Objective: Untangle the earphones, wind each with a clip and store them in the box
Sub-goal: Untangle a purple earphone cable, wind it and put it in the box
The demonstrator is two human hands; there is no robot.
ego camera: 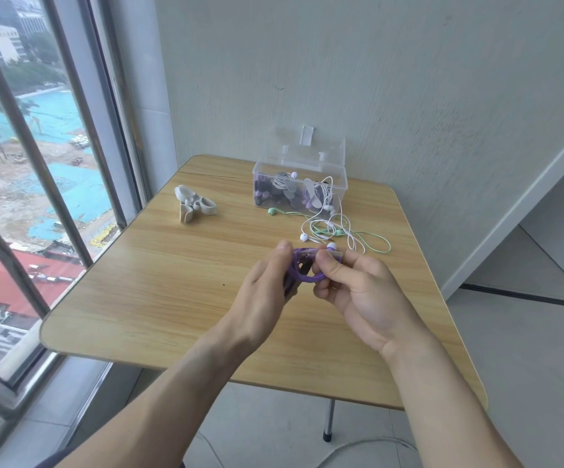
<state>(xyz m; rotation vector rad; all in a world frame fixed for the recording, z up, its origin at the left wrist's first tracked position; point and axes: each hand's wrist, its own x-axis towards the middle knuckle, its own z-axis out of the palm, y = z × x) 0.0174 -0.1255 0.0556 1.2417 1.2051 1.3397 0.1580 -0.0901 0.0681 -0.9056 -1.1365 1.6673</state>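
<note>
Both hands hold a coiled purple earphone [302,272] above the middle of the wooden table [159,285]. My left hand [263,292] pinches the coil's left side. My right hand [358,288] grips its right side, where a pale clip and a purple-and-white earbud [331,246] show at the fingertips. Behind them a white earphone [327,217] and a mint-green earphone [371,243] lie tangled together on the table. The clear plastic box [338,184] stands open at the back, with several wound earphones inside.
A small pile of beige and white clips [194,207] lies at the back left of the table. A window runs along the left side and a wall stands close behind the box. The table's near edge ends over a tiled floor.
</note>
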